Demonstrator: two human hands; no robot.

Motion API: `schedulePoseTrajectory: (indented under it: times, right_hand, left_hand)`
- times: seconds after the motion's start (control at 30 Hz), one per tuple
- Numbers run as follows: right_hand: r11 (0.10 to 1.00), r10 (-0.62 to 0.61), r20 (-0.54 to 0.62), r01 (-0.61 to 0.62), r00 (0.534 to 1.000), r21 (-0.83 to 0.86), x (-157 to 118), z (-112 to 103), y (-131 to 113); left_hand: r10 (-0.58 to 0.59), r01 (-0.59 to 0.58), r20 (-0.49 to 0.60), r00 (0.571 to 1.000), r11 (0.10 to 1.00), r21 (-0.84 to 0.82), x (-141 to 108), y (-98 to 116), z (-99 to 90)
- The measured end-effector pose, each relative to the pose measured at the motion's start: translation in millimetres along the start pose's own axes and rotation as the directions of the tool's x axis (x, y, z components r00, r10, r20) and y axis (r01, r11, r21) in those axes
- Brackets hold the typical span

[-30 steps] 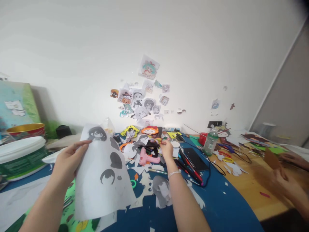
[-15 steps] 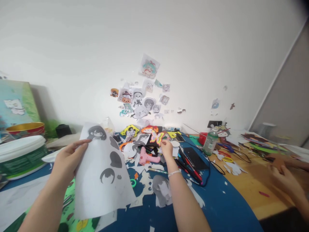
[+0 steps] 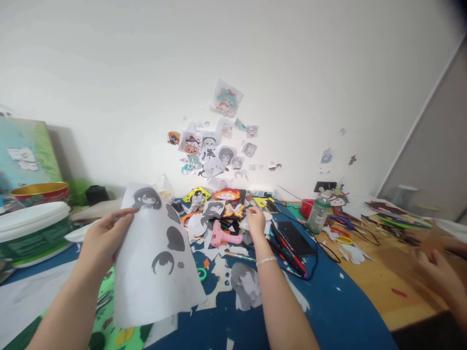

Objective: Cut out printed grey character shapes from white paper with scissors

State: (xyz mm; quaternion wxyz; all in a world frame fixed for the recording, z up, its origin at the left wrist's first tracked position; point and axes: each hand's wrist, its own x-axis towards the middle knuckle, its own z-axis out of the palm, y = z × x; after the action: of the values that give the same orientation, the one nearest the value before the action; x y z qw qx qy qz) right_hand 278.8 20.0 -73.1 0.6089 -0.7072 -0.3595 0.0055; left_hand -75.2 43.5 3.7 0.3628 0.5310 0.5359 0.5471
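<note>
My left hand (image 3: 107, 233) grips the left edge of a white paper sheet (image 3: 146, 287), thumb on its front. Grey cartoon hair shapes and a dark-haired head are printed on the sheet, which curves down over the table. Above the pile of cut-outs, my right hand (image 3: 256, 223) has its fingers curled together; what they hold, if anything, is hidden. A pink and yellow butterfly cut-out (image 3: 233, 210) lies just left of these fingers. Below sits a pink glue gun (image 3: 225, 235), near an orange-haired head cut-out (image 3: 225, 194) and a grey hair cut-out (image 3: 246, 287).
A green-and-white tub (image 3: 34, 233) stands at left, in front of a red and gold tin (image 3: 40, 193). Right of the pile are markers (image 3: 290, 248), a black slab (image 3: 294, 238), cables and a bottle (image 3: 318, 214). Another person's hands (image 3: 434, 262) work at far right.
The butterfly cut-out has dropped lower and now lies apart from my right fingers, uncovering the orange-haired head. My right hand has shifted slightly right. My left hand still holds the sheet.
</note>
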Motion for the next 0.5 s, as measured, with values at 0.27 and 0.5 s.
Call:
schedulePoseTrajectory:
  times: [0.27,0.5]
  right_hand:
    - [0.981,-0.196,0.256,0.192,0.946,0.041,-32.4,4.5,-34.9]
    - [0.936,-0.296,0.536,0.353,0.791,-0.005,-66.8,6.4,-50.9]
  left_hand:
    - [0.053,-0.035,0.097,0.994,0.983,-0.180,-7.4,4.6,-0.4]
    - [0.097,-0.100,0.066,0.993,0.994,0.038,-6.3,5.0,0.2]
